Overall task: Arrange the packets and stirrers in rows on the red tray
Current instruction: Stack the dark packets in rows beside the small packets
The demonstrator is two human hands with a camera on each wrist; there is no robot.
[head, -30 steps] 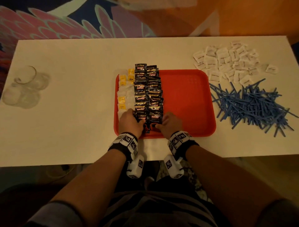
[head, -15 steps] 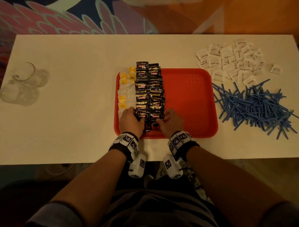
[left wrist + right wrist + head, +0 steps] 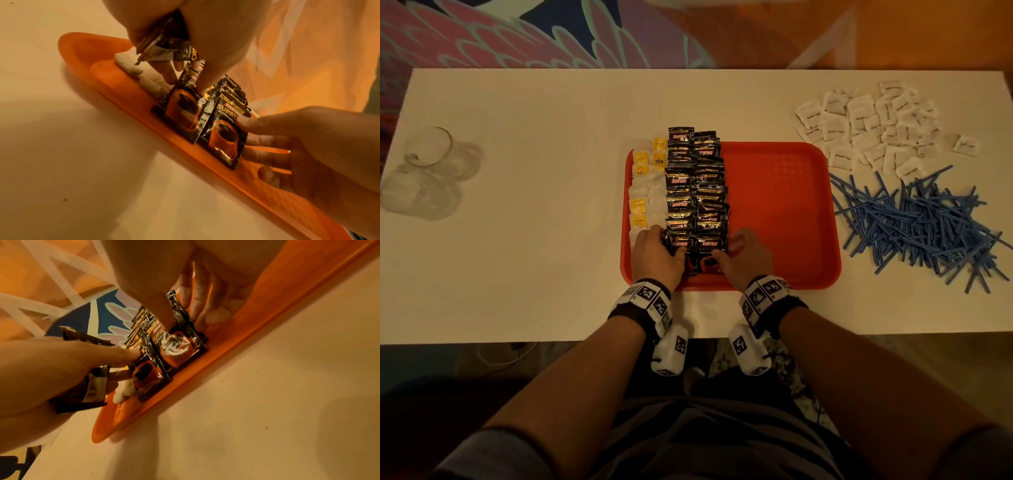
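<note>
White table [image 3: 551, 240], red tray [image 3: 784, 212] centred, white packets [image 3: 866, 130] and blue stirrers [image 3: 914, 222] right, clear glasses [image 3: 424, 178] left.

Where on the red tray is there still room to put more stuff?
The right half of the red tray is bare, between the black coffee packets and the tray's right rim. The left side is crowded: tea bags beside two coffee rows, with the left hand and right hand at the near end. White packets and blue stirrers wait on the table.

Black wristbands [image 3: 631, 313], white marker-printed cubes [image 3: 765, 293], grey sleeves [image 3: 493, 455].
</note>
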